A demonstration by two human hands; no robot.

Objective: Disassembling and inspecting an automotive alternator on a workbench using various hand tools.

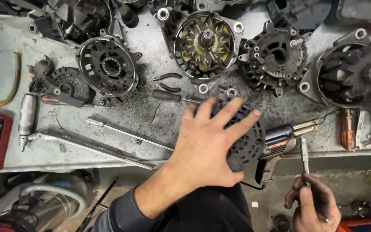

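Surface: grey metal bench, grimy.
Under left hand: black alternator.
Just right of it: soldering gun.
Above the left hand: screwdriver, pliers, open alternator, black housing.
Left of the hand: long rods, air tool, round frame.
Above right hand: amber-handled screwdriver.

1 head camera looks steeply down, close over the workbench, its near edge crossing low in view

Black alternator cover, grey workbench
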